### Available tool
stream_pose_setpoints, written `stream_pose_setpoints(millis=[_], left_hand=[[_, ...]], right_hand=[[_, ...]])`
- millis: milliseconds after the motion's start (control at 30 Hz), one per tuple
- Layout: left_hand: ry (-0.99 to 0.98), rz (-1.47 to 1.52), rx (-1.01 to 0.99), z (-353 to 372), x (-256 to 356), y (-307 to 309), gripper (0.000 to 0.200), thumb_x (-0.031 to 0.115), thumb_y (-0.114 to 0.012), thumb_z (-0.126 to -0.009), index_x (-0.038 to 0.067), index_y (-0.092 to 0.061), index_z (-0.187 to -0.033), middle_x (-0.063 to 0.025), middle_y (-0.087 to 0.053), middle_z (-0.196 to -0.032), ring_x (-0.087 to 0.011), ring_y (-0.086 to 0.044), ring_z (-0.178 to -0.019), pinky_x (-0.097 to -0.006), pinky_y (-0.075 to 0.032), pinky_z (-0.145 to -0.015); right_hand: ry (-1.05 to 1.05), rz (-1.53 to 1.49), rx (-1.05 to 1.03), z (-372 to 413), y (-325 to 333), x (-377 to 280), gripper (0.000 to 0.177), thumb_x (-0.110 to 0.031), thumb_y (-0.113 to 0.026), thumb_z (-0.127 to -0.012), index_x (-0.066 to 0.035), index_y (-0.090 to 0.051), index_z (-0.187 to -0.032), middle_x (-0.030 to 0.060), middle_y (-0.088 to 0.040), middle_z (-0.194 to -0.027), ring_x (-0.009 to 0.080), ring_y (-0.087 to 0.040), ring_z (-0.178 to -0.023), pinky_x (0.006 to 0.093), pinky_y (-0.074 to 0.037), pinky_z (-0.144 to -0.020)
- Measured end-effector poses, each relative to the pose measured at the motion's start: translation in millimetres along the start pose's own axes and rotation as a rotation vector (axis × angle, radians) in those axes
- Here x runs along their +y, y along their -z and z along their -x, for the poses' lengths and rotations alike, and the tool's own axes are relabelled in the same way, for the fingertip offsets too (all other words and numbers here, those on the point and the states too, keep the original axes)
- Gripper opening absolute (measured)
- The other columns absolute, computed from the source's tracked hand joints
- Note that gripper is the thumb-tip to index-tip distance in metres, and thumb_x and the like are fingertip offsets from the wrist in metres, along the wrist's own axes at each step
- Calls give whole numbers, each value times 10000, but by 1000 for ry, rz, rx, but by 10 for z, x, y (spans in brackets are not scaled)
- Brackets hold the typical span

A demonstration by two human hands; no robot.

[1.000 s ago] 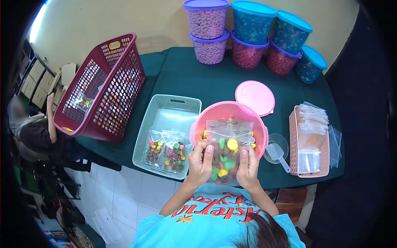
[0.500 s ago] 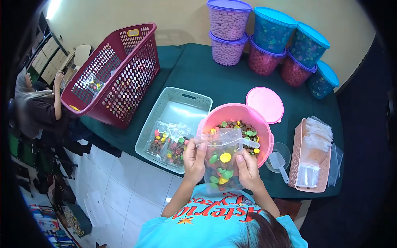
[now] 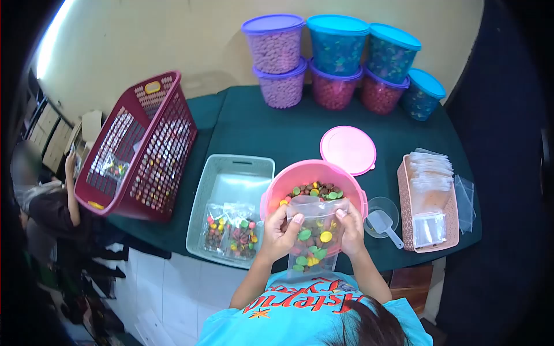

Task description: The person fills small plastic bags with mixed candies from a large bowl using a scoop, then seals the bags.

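Tablecloth [image 3: 271, 130], dark green, lies before a cream wall [image 3: 196, 34]; both hands [image 3: 279, 235] pinch a clear bag [image 3: 315, 237].

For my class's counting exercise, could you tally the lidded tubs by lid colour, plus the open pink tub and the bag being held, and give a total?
Purple-lidded tubs: 4
Blue-lidded tubs: 3
Open pink tub: 1
Bag held by left hand and right hand: 1
Total: 9

Now I see the clear bag [image 3: 314, 249] of green, yellow and brown candies [image 3: 326, 237] hanging by the pink tub [image 3: 340, 173].
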State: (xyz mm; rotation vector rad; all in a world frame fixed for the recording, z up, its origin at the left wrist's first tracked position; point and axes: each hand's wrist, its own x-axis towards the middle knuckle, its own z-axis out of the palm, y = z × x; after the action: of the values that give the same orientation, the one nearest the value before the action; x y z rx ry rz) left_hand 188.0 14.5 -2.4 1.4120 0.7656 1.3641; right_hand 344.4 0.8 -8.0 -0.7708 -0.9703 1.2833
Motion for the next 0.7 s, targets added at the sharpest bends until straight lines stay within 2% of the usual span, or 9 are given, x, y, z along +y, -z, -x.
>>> stream_pose_setpoints(millis=[167, 300, 433, 500, 533, 633, 700], left_hand=[[43, 122, -29, -102, -92, -10, 92, 120, -519, -862, 31, -493, -864, 53, -459, -700, 9, -365, -566, -155, -282, -476], [57, 20, -37, -131, -112, 11, 92, 120, -516, -864, 41, -486, -826, 49, -440, -699, 11, -344, -546, -164, -266, -453], [15, -71, -19, -112, -124, 13, 103, 107, -519, -855, 29, -505, -789, 45, -445, -659, 4, -355, -543, -169, -272, -455], [109, 59, -20, -100, -109, 19, 113, 120, -525, -851, 6, -521, -845, 34, -460, -674, -6, -371, -546, -179, -289, -468], [129, 130, -42, -98, -166, 66, 153, 132, -531, -845, -15, -543, -886, 9, -516, -713, -31, -444, -582, -188, -354, -512], [190, 83, -100, -113, -117, 27, 155, 123, -539, -837, -19, -569, -891, -25, -571, -766, -61, -512, -644, -201, -409, -569], [161, 24, -112, -122, -111, 37, 144, 115, -546, -830, -18, -580, -872, -38, -584, -778, -71, -527, -666, -205, -422, -588]], right_hand=[[52, 185, 76, 11, -11, 1, 132, -149, -426, -880, -48, -473, -811, -3, -474, -717, 39, -421, -675, 210, -352, -615], [115, 291, 118, 28, -13, 56, 132, -116, -451, -872, -42, -468, -765, -28, -452, -632, 22, -392, -579, 196, -325, -511], [159, 325, 154, 38, -16, 108, 122, -105, -460, -866, -44, -474, -762, -33, -452, -614, 13, -383, -555, 192, -310, -485], [172, 309, 163, 31, -33, 106, 119, -103, -461, -865, -42, -480, -764, -33, -456, -611, 13, -387, -550, 192, -308, -481], [150, 321, 162, 35, -44, 89, 114, -101, -463, -863, -40, -487, -770, -31, -463, -614, 13, -391, -547, 193, -307, -479], [124, 346, 130, 43, -33, 57, 105, -102, -469, -860, -29, -524, -809, -14, -510, -644, 21, -438, -563, 193, -339, -496], [46, 236, 113, 44, -77, -24, 116, -109, -464, -862, -34, -500, -781, 11, -531, -674, 50, -475, -601, 206, -392, -557]])
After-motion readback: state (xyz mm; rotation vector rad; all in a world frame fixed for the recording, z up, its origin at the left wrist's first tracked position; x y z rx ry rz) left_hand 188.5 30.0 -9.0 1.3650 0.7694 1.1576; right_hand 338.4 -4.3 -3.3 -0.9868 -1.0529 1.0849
